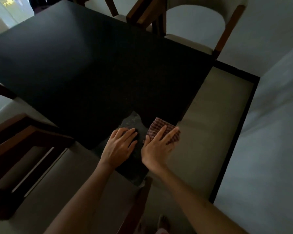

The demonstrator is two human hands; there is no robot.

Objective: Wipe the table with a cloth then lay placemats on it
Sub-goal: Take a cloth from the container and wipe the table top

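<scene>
The black table (85,68) fills the upper middle of the head view, with its near corner under my hands. A folded, dark red checked cloth (159,126) lies on the table close to its right edge. My right hand (156,147) presses on the cloth with straight fingers spread over it. My left hand (119,145) rests flat on the tabletop just left of the cloth, fingers straight and slightly apart. A pale grey sheen (132,121) shows on the surface just beyond my left fingers. No placemat is in view.
A wooden chair with a pale seat (194,21) stands at the table's far right side. Another wooden chair (24,146) is at the left, and a chair back (137,201) rises below my hands. A beige rug with a dark border (233,132) lies to the right.
</scene>
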